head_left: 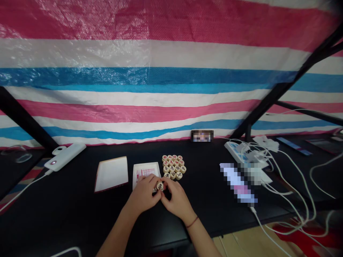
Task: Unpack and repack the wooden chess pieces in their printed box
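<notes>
Both my hands meet at the middle of a black table (66, 214). My left hand (144, 194) and my right hand (175, 198) are closed together around round wooden chess pieces (160, 186); one disc with a dark character shows between the fingertips. Just behind them lies an open white box (146, 171) with red print inside. Its white lid (112, 174) lies to the left. Several more round pieces (174, 166), marked red or black, sit in a flat cluster right of the box.
A white power bank (65, 156) with a cable lies at the far left. A power strip (242, 151) with plugs and tangled white cables fills the right side. A striped pink, white and blue tarp (160, 71) hangs behind the table, crossed by black frame bars.
</notes>
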A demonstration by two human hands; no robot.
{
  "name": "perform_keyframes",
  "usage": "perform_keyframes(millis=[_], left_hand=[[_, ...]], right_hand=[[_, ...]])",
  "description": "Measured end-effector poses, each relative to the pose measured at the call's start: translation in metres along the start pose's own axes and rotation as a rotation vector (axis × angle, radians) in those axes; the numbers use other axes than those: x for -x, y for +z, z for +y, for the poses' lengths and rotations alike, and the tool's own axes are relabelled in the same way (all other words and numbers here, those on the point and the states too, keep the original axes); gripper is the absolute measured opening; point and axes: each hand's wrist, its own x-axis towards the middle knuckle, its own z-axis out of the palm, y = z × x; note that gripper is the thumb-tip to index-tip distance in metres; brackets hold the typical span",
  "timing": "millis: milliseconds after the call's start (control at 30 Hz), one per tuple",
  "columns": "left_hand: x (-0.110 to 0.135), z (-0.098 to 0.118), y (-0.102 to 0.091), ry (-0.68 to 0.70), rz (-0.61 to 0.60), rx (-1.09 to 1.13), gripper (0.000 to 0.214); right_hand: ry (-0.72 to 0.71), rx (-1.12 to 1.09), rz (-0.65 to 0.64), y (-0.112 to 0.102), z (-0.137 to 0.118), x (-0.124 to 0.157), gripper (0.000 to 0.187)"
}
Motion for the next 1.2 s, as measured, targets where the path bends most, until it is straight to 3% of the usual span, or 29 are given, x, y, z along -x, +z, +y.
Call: perform_keyframes(millis=[167, 467, 567, 633, 700, 800, 933, 1100, 1200], left_hand=[[0.000, 0.000, -0.001, 0.052, 0.009, 0.119, 0.020], [-0.002, 0.004, 0.001, 0.107, 0.167, 0.321, 0.013], [-0.003, -0.001, 0.004, 0.074, 0.276, 0.317, 0.013], [-0.004, -0.006, 0.006, 0.032, 0.337, 0.297, 0.014], [-0.004, -0.010, 0.006, -0.004, 0.357, 0.278, 0.017], [-0.003, -0.012, 0.005, -0.023, 0.346, 0.252, 0.020], [-0.003, -0.010, 0.006, -0.002, 0.304, 0.188, 0.022], [-0.003, -0.012, 0.016, 0.056, 0.311, 0.008, 0.020], [-0.003, -0.012, 0.023, 0.121, 0.318, -0.068, 0.020]], right_hand=[[-0.010, -0.014, 0.034, -0.002, 0.000, -0.001, 0.036], [-0.098, 0.024, 0.204, -0.002, 0.000, -0.001, 0.019], [-0.034, 0.077, 0.430, -0.006, 0.008, 0.001, 0.016], [0.111, 0.129, 0.639, -0.011, 0.020, 0.003, 0.019], [0.287, 0.184, 0.762, -0.016, 0.035, 0.007, 0.027], [0.468, 0.267, 0.682, -0.018, 0.053, 0.012, 0.036], [0.520, 0.369, 0.493, -0.016, 0.055, 0.013, 0.037], [0.335, 0.157, 0.573, -0.016, 0.027, 0.009, 0.032], [0.208, -0.063, 0.432, -0.006, -0.001, 0.009, 0.030]])
